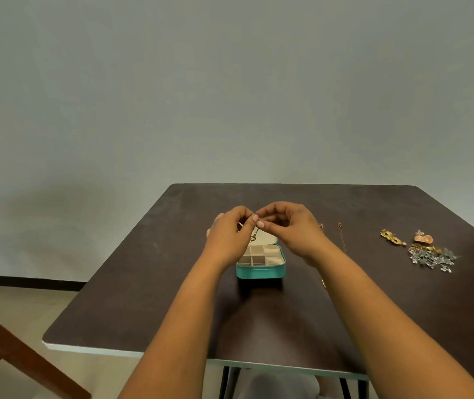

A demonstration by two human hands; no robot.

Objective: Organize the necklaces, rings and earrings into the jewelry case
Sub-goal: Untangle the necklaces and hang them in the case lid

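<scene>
Seated at a dark brown rectangular table point(149, 283), with a small teal jewelry case with cream-lined compartments point(260, 262) open at its middle. Over the case, left hand point(228, 240) and right hand point(293, 230) raised close together, fingers point(256, 218) of both curled and pinching a thin gold chain necklace point(253, 235) that hangs down between them, its small ring-shaped end dangling just above the case's back compartments. Off to the right, well apart from the case, a heap of silver and gold rings and earrings point(428, 254) with a gold leaf-shaped earring point(392, 238) just beside it; nearer the right wrist, another thin gold chain point(341, 236) lying stretched on the table. Judged as the necklace step, early in the task: apparently fastening or straightening the chain before stowing. Next, probably lowering and coiling it into one compartment without snagging a divider, then reaching right for the rest.
</scene>
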